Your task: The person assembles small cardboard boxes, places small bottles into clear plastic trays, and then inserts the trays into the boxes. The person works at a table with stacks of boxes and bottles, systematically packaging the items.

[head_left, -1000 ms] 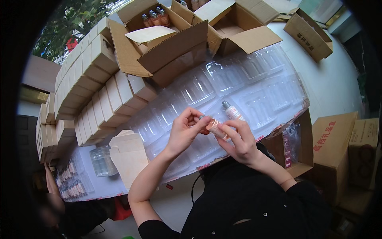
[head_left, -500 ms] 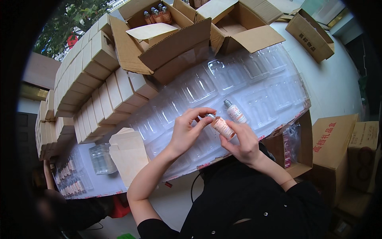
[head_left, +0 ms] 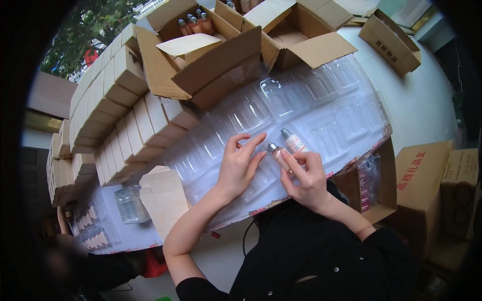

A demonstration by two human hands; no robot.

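Observation:
In my right hand [head_left: 307, 181] is a small pink bottle [head_left: 279, 154] with a silver cap, its capped end tilted up and to the left. The fingers wrap round its lower part. My left hand [head_left: 240, 161] is just left of the cap, fingers apart, touching nothing. A second small bottle [head_left: 295, 140], white and pink with a grey cap, lies just beyond my right fingers. Around and under the hands, clear plastic trays [head_left: 251, 111] with moulded hollows cover the white tabletop.
Open cardboard boxes [head_left: 216, 65] stand at the far side, one holding several bottles [head_left: 197, 23]. Stacked cream cartons [head_left: 125, 125] fill the left, near a flattened carton [head_left: 163, 195]. Filled trays [head_left: 93, 233] and a co-worker's dark sleeve [head_left: 118, 263] show lower left. Large boxes [head_left: 427, 185] stand right.
My left hand has let go of the bottle's cap and opened, moving slightly away to the left. The bottle stays in my right hand, whose fingers now reach over its front.

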